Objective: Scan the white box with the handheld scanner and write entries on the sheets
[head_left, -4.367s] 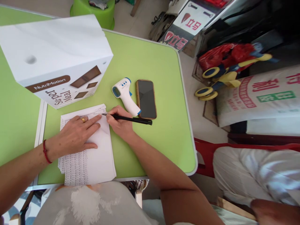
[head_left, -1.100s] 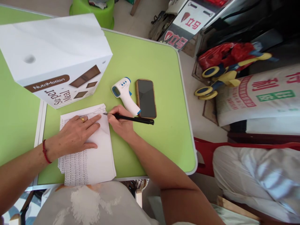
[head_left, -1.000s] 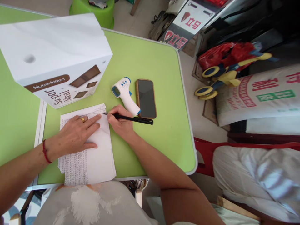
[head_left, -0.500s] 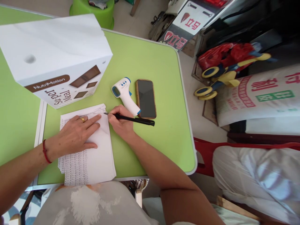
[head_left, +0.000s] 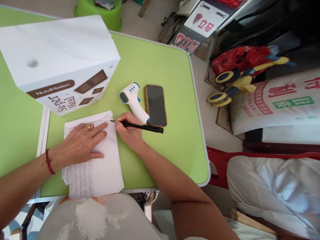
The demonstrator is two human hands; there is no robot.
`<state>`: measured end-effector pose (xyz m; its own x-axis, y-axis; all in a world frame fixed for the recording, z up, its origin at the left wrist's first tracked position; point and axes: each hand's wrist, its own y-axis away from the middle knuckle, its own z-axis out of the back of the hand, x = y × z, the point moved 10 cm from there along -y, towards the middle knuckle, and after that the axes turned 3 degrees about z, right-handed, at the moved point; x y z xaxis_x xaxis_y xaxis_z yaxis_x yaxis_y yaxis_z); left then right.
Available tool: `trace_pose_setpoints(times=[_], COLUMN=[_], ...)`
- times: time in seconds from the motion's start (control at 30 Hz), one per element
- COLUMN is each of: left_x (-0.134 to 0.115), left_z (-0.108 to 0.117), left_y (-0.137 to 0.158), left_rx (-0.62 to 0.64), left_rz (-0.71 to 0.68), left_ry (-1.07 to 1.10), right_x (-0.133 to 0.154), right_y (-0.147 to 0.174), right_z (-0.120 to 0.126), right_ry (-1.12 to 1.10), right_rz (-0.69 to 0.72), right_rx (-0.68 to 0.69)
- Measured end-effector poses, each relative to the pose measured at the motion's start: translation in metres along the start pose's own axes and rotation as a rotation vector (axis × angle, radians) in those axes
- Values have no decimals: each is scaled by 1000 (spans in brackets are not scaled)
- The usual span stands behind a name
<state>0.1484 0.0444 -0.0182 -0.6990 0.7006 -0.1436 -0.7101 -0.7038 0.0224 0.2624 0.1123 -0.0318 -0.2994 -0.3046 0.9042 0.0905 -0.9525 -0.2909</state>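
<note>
A stack of paper sheets [head_left: 107,166], partly covered with dense handwriting, lies near the table's front edge. My left hand [head_left: 83,141] rests flat on the sheets, fingers stretched out and a ring on one of them. At the upper right corner of the stack, my right hand [head_left: 130,131] grips a black pen [head_left: 150,128], its tip on the top sheet beside a line of small writing. Just beyond that hand lies a white and blue infrared thermometer [head_left: 135,103]. A smartphone [head_left: 156,105] in a brown case lies to its right, screen up.
A large white box [head_left: 62,50] stands at the back left of the green table [head_left: 175,153]. A green stool [head_left: 100,13] is beyond the table. To the right are a red chair [head_left: 217,165], a printed white sack [head_left: 280,103] and a yellow-blue wheeled object [head_left: 232,83].
The pen has shifted very slightly to the left with my right hand. My left hand and the sheets stay in place.
</note>
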Motion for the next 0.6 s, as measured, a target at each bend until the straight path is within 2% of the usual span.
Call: trace_pose_setpoints(times=[0.6], left_x=[0], left_z=[0], left_y=[0], left_rx=[4], left_rz=[1], left_ry=[-1], right_x=[0], right_y=[1], right_z=[0], right_ry=[14], right_rz=[-9], right_rx=[24])
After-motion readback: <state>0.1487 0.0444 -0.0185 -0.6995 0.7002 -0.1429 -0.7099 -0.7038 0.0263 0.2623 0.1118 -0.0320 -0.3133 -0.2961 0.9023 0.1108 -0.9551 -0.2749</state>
